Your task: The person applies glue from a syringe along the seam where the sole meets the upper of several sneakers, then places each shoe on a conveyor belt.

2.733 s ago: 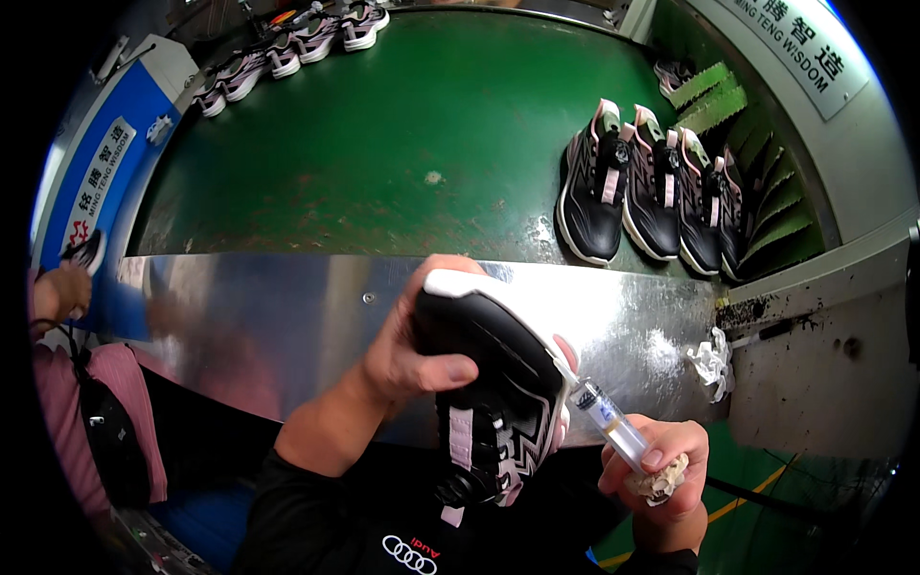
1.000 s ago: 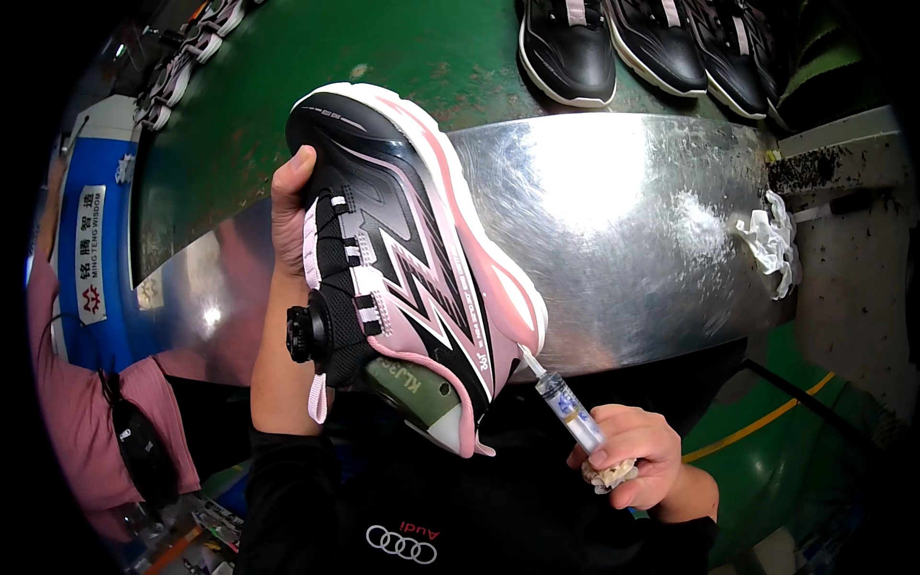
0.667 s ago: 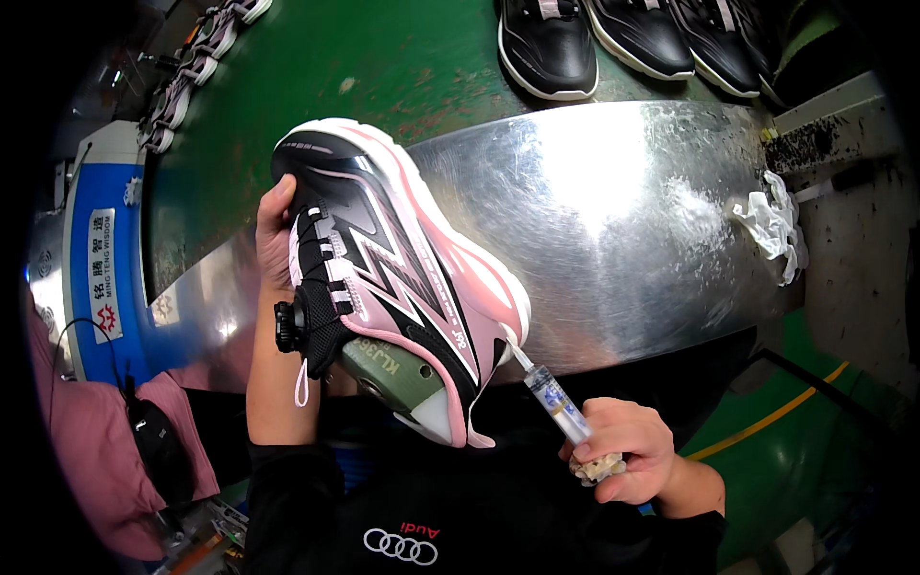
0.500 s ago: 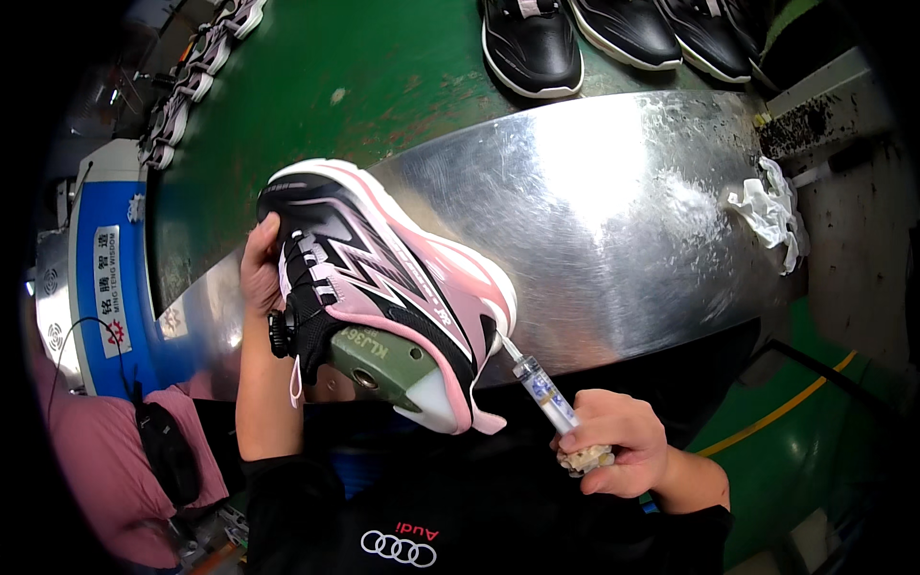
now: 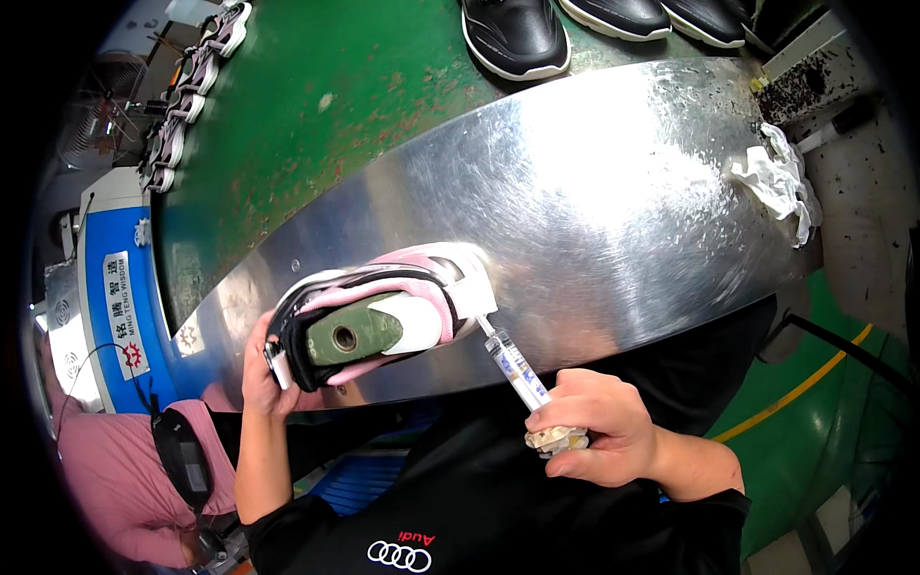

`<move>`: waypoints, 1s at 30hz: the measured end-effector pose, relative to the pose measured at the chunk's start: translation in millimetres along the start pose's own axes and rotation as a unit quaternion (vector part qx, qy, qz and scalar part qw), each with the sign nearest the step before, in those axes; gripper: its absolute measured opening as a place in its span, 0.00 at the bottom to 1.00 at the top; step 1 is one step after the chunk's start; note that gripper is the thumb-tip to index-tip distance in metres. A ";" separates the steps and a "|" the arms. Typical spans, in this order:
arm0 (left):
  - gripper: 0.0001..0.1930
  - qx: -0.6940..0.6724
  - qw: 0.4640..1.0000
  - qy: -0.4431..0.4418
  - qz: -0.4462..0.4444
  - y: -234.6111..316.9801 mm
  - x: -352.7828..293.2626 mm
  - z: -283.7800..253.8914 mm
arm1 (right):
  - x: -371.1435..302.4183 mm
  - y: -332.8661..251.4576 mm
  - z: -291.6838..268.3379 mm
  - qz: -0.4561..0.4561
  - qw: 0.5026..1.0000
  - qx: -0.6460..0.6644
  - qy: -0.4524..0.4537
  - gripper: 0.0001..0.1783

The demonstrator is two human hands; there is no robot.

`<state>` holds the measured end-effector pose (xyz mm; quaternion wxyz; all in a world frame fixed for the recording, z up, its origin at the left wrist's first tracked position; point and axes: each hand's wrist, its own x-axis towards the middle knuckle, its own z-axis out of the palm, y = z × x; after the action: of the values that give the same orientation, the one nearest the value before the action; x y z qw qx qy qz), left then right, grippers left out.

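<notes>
My left hand (image 5: 261, 369) grips a pink, black and white sneaker (image 5: 391, 287) by its front end, beside a small knob on the lacing. A green and white shoe last (image 5: 376, 331) fills the sneaker, its top with a round hole turned up to me. My right hand (image 5: 604, 426) is closed round a clear syringe (image 5: 518, 371), whose thin tip meets or nearly meets the sole edge at the heel. Whether it touches I cannot tell. A crumpled, whitish lump (image 5: 558, 441) sits at the syringe's rear end, under my right fingers.
Under the sneaker lies a shiny metal plate (image 5: 575, 220) on a green table (image 5: 374, 86). Black shoes (image 5: 517, 38) stand at the far edge, and pink sneakers (image 5: 192, 86) line the far left. A crumpled white cloth (image 5: 778, 182) lies at right. A person in pink (image 5: 105, 470) is at left.
The sneaker has turned, so its opening and last now face up instead of its side. The syringe tip has followed the heel, moving a little left and up with my right hand.
</notes>
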<state>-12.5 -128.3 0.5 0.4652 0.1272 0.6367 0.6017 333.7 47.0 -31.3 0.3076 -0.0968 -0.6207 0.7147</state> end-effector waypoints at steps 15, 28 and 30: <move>0.37 -0.171 0.973 -0.077 -0.136 -32.1 -70.1 62.6 | -1.5 -21.7 6.7 0.050 0.999 -0.012 0.005 0.18; 0.43 -0.349 0.867 -0.259 -0.243 -63.7 -77.9 90.6 | 10.1 -76.9 1.5 0.146 0.985 -0.018 -0.088 0.18; 0.42 -0.378 0.840 -0.284 -0.265 -65.1 -73.2 98.8 | 8.9 -86.4 1.6 0.139 0.985 -0.027 -0.103 0.17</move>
<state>126.2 -133.0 -9.5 0.7790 -0.0672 0.2091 0.5873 353.4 54.2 53.0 0.1372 -0.1167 -0.6486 0.7395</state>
